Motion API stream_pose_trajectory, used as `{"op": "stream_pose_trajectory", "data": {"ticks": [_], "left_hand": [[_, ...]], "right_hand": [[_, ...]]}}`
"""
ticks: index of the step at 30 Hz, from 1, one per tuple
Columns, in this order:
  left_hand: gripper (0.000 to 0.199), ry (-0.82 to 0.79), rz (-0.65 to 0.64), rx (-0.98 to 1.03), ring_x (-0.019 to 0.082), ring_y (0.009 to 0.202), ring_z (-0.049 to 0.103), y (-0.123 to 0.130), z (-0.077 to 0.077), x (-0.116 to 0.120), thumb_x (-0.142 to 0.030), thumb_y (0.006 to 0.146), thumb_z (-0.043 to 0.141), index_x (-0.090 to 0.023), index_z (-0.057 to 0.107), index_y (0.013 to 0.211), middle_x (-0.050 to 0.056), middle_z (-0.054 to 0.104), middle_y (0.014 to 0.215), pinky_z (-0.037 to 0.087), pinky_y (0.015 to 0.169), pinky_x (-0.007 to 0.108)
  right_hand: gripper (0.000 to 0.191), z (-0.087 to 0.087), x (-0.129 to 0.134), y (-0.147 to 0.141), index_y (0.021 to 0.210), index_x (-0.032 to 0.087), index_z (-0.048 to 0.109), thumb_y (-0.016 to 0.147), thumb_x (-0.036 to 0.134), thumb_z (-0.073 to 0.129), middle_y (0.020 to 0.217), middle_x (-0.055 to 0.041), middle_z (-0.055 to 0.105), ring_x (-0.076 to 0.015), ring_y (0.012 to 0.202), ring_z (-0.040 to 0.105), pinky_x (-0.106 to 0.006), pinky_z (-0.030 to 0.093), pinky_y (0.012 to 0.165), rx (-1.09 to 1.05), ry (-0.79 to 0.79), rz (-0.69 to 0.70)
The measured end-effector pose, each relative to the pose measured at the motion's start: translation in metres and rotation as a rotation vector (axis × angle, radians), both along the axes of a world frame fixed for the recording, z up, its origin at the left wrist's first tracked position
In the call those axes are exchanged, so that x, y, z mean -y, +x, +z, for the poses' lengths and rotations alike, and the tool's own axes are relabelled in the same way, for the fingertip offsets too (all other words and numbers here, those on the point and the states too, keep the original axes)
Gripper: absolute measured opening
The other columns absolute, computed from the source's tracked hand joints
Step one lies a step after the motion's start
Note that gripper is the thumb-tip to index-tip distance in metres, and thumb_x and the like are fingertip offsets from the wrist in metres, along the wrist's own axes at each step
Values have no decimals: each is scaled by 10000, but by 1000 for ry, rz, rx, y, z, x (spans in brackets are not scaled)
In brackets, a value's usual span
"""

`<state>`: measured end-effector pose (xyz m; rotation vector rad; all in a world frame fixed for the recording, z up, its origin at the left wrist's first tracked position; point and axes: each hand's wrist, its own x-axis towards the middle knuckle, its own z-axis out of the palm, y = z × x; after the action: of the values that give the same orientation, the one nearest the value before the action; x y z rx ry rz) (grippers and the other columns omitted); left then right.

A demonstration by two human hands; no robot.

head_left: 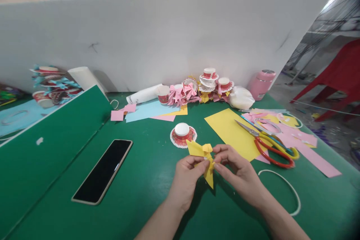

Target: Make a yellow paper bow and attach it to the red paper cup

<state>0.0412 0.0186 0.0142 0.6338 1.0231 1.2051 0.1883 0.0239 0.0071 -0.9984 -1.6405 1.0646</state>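
Note:
Over the green table, my left hand [188,178] pinches a folded yellow paper bow [197,149] between thumb and fingers. My right hand [234,168] closes on the bow's right side, thumb and fingertips at its middle folds. The bow has pointed ends, one up to the left and one down. Just beyond it sits a paper cup [182,130] upside down, its red-and-white side cut into a fringe that spreads flat around the base. To the right, yellow paper sheets [225,127] lie under scissors [261,138] with red and yellow handles.
A phone [102,172] lies at left beside a green divider [56,150]. Along the white partition stand fringed cups with pink paper bows [180,95], a stack of cups [146,93] and a pink bottle [262,84]. Pink strips [315,155] and a white cord [294,191] are at right.

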Motion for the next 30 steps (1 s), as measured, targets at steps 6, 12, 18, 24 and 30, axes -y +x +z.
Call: {"op": "stream_pose_trajectory", "data": {"ticks": [6, 12, 18, 24, 30], "left_hand": [[160, -18, -112, 160, 84, 636, 571, 0, 4, 2, -228, 663, 702, -117, 677, 776, 23, 658, 705, 441, 624, 201], [116, -21, -59, 193, 83, 637, 576, 1, 5, 3, -191, 672, 696, -114, 684, 757, 23, 664, 711, 445, 605, 189], [91, 3, -2, 183, 80, 622, 570, 3, 4, 5, -190, 648, 714, -122, 683, 702, 8, 655, 677, 448, 596, 186], [84, 38, 4, 151, 74, 624, 560, 3, 3, 6, -198, 648, 713, -131, 696, 695, 3, 659, 674, 444, 606, 179], [94, 51, -7, 116, 80, 643, 568, 4, 5, 6, -224, 641, 719, -149, 709, 697, 4, 677, 688, 439, 628, 184]], "right_hand": [[87, 4, 1, 1, 783, 225, 572, 825, 286, 525, 1009, -59, 508, -203, 1016, 497, -318, 446, 822, 16, -39, 70], [100, 7, 2, 0, 772, 217, 570, 825, 288, 524, 1000, -58, 515, -193, 983, 511, -307, 439, 821, 31, -47, 77], [118, 1, 1, -3, 744, 208, 580, 800, 307, 551, 984, -69, 526, -211, 987, 514, -326, 445, 797, 8, -91, 27], [130, 0, 1, -7, 683, 202, 556, 773, 295, 566, 965, -72, 525, -225, 1034, 480, -314, 441, 751, -24, -153, -14], [148, 2, 0, -8, 656, 197, 546, 766, 296, 560, 965, -65, 522, -225, 1026, 481, -304, 436, 721, -23, -190, -33]]}}
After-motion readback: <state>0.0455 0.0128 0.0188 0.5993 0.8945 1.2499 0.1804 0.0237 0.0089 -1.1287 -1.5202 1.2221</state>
